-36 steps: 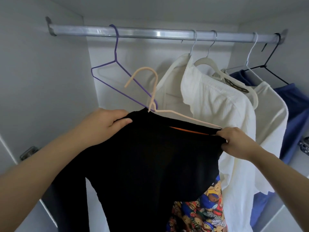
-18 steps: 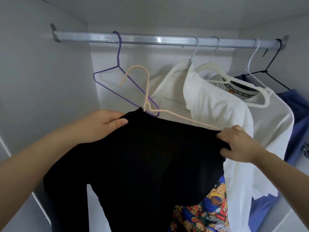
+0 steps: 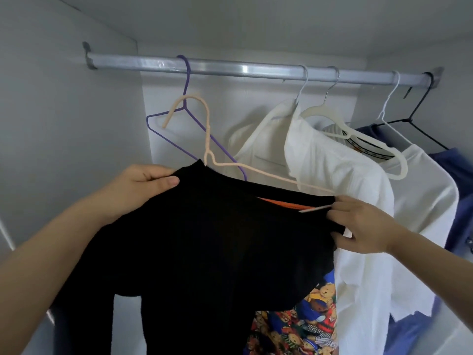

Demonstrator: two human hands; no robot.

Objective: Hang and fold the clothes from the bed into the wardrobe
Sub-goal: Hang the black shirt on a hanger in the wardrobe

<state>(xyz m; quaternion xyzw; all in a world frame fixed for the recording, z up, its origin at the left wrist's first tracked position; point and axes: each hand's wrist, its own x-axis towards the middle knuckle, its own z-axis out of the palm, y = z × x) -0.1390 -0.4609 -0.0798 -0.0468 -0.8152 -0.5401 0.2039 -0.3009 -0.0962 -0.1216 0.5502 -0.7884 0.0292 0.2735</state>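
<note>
A black long-sleeved top (image 3: 204,247) hangs on a beige hanger (image 3: 208,139) that I hold up inside the wardrobe, below the silver rail (image 3: 245,69). The hanger's hook is under the rail, not on it. My left hand (image 3: 143,185) grips the top's left shoulder. My right hand (image 3: 358,224) pinches its right shoulder and the hanger's end. An orange strip shows inside the neckline (image 3: 284,204).
An empty purple hanger (image 3: 186,108) hangs on the rail at the left. To the right hang white shirts (image 3: 340,180), a white tee (image 3: 430,201) and a blue garment (image 3: 458,175) on a black hanger. A bear-print cloth (image 3: 302,321) shows below. The wardrobe's left wall (image 3: 64,124) is close.
The view has dropped a little, so the rail sits lower in the frame. The orange strip at the neckline shows again. Both hands keep their hold on the top.
</note>
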